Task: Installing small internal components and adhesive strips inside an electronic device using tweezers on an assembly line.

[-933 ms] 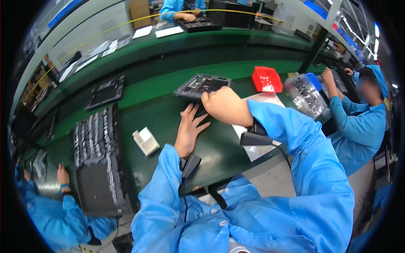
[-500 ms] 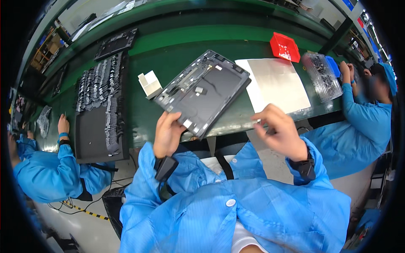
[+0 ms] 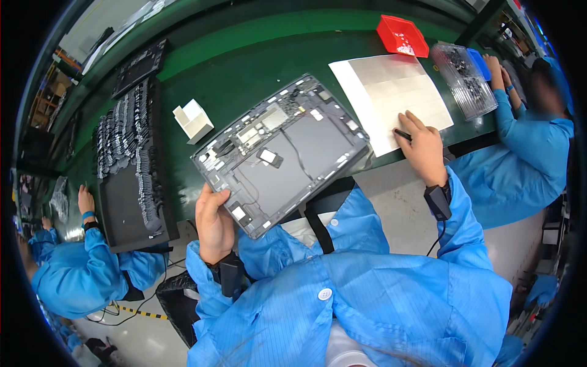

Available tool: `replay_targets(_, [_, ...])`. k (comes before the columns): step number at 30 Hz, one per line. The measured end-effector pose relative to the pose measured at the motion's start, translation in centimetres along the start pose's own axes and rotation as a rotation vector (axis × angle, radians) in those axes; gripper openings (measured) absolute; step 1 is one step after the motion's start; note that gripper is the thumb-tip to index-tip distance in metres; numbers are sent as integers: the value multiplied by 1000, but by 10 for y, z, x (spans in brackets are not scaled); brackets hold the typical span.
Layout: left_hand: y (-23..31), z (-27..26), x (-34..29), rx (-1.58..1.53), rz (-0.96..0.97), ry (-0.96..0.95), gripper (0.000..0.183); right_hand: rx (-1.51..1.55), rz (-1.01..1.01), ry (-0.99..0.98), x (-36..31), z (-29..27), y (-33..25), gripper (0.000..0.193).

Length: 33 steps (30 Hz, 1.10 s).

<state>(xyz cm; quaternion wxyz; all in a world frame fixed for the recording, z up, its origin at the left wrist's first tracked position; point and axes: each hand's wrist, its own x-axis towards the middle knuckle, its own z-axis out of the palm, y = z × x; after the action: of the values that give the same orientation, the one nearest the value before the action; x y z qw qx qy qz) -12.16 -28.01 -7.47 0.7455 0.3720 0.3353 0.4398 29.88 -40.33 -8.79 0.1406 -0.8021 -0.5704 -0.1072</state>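
Observation:
My left hand (image 3: pixel 214 221) grips the near left corner of a dark grey laptop casing (image 3: pixel 299 150), thumb on top and fingers underneath. The casing is tilted, its inner side up, with cables, small boards and white stickers showing. A small black part with a white label (image 3: pixel 269 158) lies in its middle. Over the right edge of a pale sheet (image 3: pixel 391 85), my right hand (image 3: pixel 423 147) pinches a small black piece (image 3: pixel 402 133) between thumb and fingers. Its exact kind is too small to tell.
Left of the casing stands a small white box (image 3: pixel 194 122). A black tray (image 3: pixel 122 208) holds rows of dark parts. Farther right are a red bin (image 3: pixel 400 37) with small white bits and a clear divided box (image 3: pixel 465 82). Co-workers in blue sit on both sides.
My right hand has moved up and right onto the pale sheet, and the black piece now shows in it. My left hand has shifted left and down, turning the laptop casing flatter towards me.

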Motion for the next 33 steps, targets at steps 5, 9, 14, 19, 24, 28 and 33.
replay_targets(5, [3, 20, 17, 71, -47, -48, 50, 458, 213, 328, -3, -14, 4, 15])
replay_targets(9, [-6, 22, 48, 189, -152, -108, 53, 1217, 639, 547, 1, -17, -21, 13])
replay_targets(14, [-9, 22, 50, 564, 127, 1, 49, 1298, 515, 299, 13, -26, -57, 12])
replay_targets(19, [29, 4, 52, 1283, 425, 184, 41, 1546, 445, 135, 46, -23, -91, 25])
replay_targets(24, [56, -24, 75, 1347, 562, 300, 30, 1642, 209, -179, 92, -21, -146, 46])
replay_targets(28, [79, -30, 96, 1195, 643, 357, 26, 1618, 222, -247, 135, -17, -214, 51])
replay_targets(33, [80, -56, 152, 913, 462, 322, 42, 1750, -19, -454, 184, 15, -280, 33])
